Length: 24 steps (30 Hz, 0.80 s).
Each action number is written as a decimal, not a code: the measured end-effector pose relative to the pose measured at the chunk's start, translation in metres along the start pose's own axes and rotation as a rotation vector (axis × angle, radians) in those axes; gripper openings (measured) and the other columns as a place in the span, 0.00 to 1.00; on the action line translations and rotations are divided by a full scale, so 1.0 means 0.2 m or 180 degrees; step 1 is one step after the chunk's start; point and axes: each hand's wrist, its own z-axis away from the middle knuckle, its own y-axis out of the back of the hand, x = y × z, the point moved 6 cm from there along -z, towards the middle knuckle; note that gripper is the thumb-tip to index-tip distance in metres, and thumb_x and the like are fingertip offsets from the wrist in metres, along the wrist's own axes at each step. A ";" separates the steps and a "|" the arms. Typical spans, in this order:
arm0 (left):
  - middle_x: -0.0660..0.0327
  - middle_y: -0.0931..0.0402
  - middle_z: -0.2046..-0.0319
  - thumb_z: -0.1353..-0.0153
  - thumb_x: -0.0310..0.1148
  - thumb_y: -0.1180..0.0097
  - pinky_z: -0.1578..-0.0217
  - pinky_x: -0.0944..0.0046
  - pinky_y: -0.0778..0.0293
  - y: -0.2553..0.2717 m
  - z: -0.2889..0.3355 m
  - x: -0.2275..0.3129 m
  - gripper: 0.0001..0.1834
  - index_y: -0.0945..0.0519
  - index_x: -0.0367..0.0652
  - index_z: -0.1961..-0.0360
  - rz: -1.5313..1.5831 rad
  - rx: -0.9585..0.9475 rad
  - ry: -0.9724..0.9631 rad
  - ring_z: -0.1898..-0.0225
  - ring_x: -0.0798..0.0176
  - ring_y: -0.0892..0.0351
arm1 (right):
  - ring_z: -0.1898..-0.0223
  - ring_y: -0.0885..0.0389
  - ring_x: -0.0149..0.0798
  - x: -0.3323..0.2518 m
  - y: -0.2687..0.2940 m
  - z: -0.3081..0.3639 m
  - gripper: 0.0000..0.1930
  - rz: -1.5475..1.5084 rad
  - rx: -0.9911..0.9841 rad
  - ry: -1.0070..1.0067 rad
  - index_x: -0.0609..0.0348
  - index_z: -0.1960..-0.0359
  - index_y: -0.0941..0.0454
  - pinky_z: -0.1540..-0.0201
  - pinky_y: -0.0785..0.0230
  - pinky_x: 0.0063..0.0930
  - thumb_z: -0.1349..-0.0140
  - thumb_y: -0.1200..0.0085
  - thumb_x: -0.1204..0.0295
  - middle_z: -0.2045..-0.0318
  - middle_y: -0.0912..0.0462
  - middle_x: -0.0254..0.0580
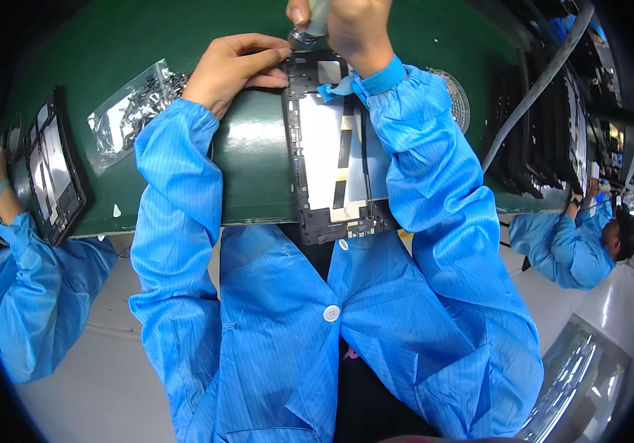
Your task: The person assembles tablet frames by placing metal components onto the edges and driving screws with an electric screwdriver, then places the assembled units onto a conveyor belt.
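Note:
A black tablet housing (297, 159) with a silvery middle and dark strips lies on the green table, its near end at the table's edge. My right hand (361, 33) is wrapped round a pale electric screwdriver (317, 21), partly cut off by the upper edge of the picture. The metal nose of the tool points down at the housing's far left corner. Beside that corner my left hand (239, 65) is closed, thumb and forefinger brought together by the nose. Whatever lies between its fingertips is too small to make out. A blue wrist strap (385, 77) circles my right wrist.
On the green table (254, 162), a clear bag (121, 122) of small metal parts lies left, and a round dish (456, 100) right. Several dark panels (535, 133) stand beyond a grey cable (542, 88). Co-workers in blue sit on both sides; another housing (51, 166) is at left.

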 end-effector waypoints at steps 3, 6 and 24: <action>0.51 0.19 0.59 0.36 0.25 0.43 0.60 0.71 0.15 0.00 0.01 0.01 0.14 0.21 0.27 0.51 0.0074 -0.0028 0.0017 0.65 0.62 0.15 | 0.88 0.29 0.27 0.02 0.00 0.02 0.08 0.0111 -0.0008 0.0011 0.70 0.69 0.21 0.85 0.39 0.19 0.35 0.49 0.76 0.85 0.24 0.37; 0.51 0.20 0.59 0.35 0.27 0.43 0.60 0.72 0.16 0.00 0.00 0.00 0.17 0.24 0.26 0.49 0.0063 -0.0138 -0.0033 0.64 0.64 0.15 | 0.89 0.30 0.27 0.02 -0.01 0.03 0.08 0.0163 -0.0050 -0.0037 0.70 0.68 0.21 0.86 0.39 0.19 0.36 0.49 0.76 0.86 0.24 0.38; 0.52 0.19 0.60 0.34 0.29 0.42 0.61 0.73 0.16 -0.01 -0.01 0.00 0.17 0.23 0.27 0.49 0.0005 -0.0139 -0.0087 0.65 0.66 0.15 | 0.88 0.30 0.27 0.06 -0.02 0.04 0.09 0.0304 -0.0054 -0.0052 0.70 0.67 0.22 0.85 0.38 0.20 0.35 0.51 0.74 0.85 0.25 0.38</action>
